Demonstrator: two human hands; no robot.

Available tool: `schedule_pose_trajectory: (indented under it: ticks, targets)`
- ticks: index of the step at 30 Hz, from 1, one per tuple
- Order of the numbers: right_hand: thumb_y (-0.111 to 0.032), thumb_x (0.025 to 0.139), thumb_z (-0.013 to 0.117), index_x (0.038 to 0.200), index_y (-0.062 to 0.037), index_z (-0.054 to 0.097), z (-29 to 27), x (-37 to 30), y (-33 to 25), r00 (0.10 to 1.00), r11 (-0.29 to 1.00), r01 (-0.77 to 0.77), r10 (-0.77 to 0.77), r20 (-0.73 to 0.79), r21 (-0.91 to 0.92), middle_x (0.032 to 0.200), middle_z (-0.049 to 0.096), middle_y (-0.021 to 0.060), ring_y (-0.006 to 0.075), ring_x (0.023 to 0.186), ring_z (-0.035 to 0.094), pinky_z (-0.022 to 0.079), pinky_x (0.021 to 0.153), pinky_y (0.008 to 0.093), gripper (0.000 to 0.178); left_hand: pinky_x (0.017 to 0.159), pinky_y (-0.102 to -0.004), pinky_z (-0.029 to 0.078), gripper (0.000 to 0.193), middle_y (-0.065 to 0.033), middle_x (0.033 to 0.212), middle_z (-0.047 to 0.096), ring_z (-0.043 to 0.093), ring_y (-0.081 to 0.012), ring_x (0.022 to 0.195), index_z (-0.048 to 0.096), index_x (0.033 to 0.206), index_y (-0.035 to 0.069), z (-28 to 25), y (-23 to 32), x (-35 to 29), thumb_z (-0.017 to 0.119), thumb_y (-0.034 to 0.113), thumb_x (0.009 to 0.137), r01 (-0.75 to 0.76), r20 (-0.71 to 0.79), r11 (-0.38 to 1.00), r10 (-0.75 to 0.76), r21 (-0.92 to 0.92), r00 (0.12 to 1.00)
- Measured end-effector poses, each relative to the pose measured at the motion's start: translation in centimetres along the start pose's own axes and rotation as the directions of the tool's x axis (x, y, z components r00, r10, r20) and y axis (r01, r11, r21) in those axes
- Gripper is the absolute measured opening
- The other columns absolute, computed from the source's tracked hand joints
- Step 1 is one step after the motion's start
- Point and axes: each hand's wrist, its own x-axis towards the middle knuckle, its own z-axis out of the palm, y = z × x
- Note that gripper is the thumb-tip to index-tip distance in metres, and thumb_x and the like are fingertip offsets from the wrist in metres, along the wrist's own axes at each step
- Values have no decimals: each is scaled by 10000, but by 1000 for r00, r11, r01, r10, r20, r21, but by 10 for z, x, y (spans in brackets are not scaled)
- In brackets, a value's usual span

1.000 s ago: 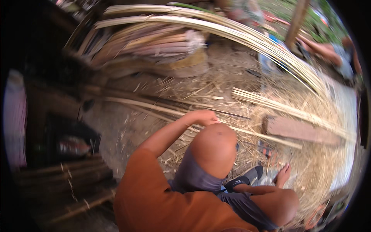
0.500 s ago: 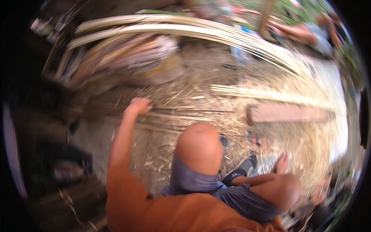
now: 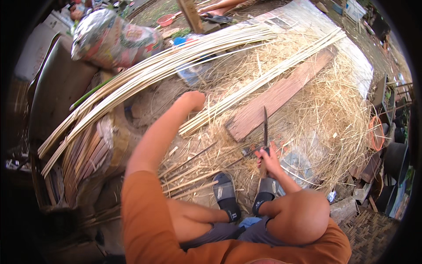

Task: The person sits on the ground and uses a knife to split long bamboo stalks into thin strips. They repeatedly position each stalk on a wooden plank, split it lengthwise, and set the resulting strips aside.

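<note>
Head view: the person is sitting low over the ground, and the work is judged to be partly complete. Nearest, darker loose bamboo strips [image 3: 189,181] are lying left of the sandals [image 3: 225,190], apparently remaining rougher than the pale stock. The right hand [image 3: 270,162] is grasping a long-bladed knife [image 3: 265,125] by its handle, fingers closed around it; the blade is pointing away from the body, just beside the near end of a brown plank [image 3: 281,94]. The left hand [image 3: 193,101] is hovering over or resting by the near end of a pale bamboo bundle [image 3: 263,81], which cannot be determined; its fingers are curling, and whether they are grasping anything cannot be told. That bundle is running alongside the plank and is appearing split and trimmed. Farther off, a larger set of long pale strips [image 3: 169,59] is lying gathered, presumably finished to the same stage. Heaped shavings [image 3: 329,127] are indicating considerable cutting done; how many strips are left is not verifiable.

Surface and room: bare earthen ground [image 3: 149,102] is carrying the work, with a woven mat [image 3: 367,233] lying at near right. A whitish sheet [image 3: 358,66] is spreading under the shavings at far right. Beyond the long strips, a stuffed sack [image 3: 114,39] is standing at left, a wooden post [image 3: 190,15] is rising near a red basin [image 3: 165,20], and another person's legs [image 3: 222,8] are extending at the top edge.
</note>
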Motion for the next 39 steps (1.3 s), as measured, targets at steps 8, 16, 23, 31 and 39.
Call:
schedule_pose_trajectory:
  ticks: [8, 16, 23, 31, 39]
  targets:
    - [-166, 952, 520, 1239, -62, 412, -6, -13, 6, 998, 998, -60, 60, -1, 33, 849, 552, 25, 94, 659, 530, 485, 568, 263, 324, 879, -437, 495, 238, -218, 1108, 628, 605, -359, 1041, 667, 1002, 21, 88, 78, 205, 519, 99, 833, 171, -186, 844, -302, -508, 935]
    - [-186, 943, 536, 1320, -60, 365, -10, -13, 9, 997, 994, -2, 10, 71, -106, 924, 574, 17, 80, 672, 532, 472, 578, 243, 433, 898, -419, 457, 298, -233, 1083, 626, 598, -377, 1013, 605, 1040, 18, 73, 45, 195, 564, 222, 826, 78, -215, 719, -307, -691, 927]
    - [-190, 917, 579, 1355, -42, 323, -3, -20, 4, 1000, 994, 5, -4, 9, -106, 974, 591, 27, 80, 650, 534, 469, 551, 241, 529, 760, -444, 473, 364, -139, 920, 671, 637, -331, 869, 555, 1117, 126, -65, 44, 82, 636, 360, 850, 71, -655, 895, -375, -441, 656]
    - [-188, 878, 625, 1365, -14, 273, 1, -27, 2, 999, 981, 44, -46, -4, -191, 1114, 611, 69, 92, 611, 539, 474, 524, 254, 625, 621, -385, 484, 237, -82, 800, 656, 636, -270, 730, 633, 951, 125, -112, 56, -6, 669, 322, 824, 107, -926, 962, -270, -250, 265]
    - [-201, 877, 619, 1379, -38, 274, 1, -28, 11, 997, 979, 75, -72, 20, -191, 1208, 598, 67, 91, 623, 543, 472, 540, 261, 630, 609, -359, 477, 198, -54, 783, 659, 634, -246, 725, 640, 926, 126, -128, 87, -28, 656, 304, 841, 75, -956, 970, -242, -232, 164]
